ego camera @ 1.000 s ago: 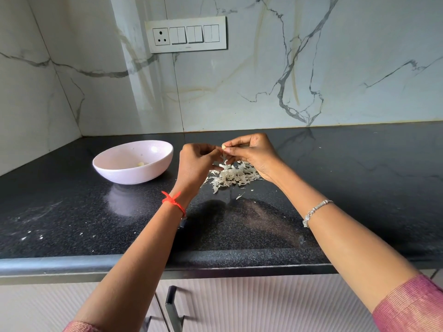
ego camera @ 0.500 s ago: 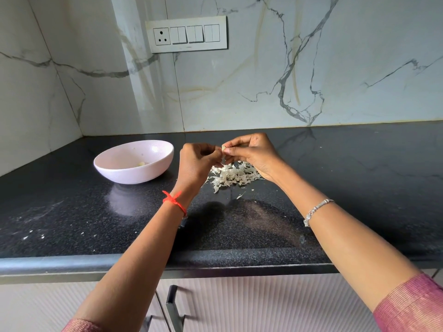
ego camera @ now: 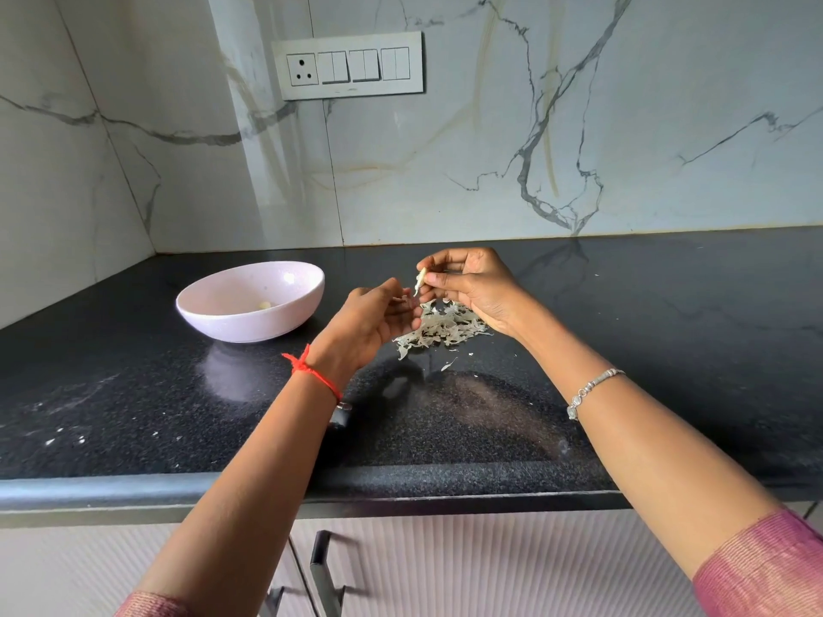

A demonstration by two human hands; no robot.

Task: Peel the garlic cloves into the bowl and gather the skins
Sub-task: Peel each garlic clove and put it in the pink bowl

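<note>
My right hand pinches a pale garlic clove between thumb and fingertips, above a heap of papery garlic skins on the black counter. My left hand is just left of the clove and apart from it, with fingers curled. A small pale scrap of garlic skin shows at its fingertips. A pale pink bowl stands to the left of both hands, with one peeled clove lying inside it.
A few loose skin flakes lie in front of the heap, and white specks dot the counter's left front. A small dark object lies under my left wrist. A switch plate hangs on the marble wall. The counter edge runs along the front.
My hands were together on the clove. My left hand has since pulled down and left, away from it, and my right hand has lifted the clove slightly.
</note>
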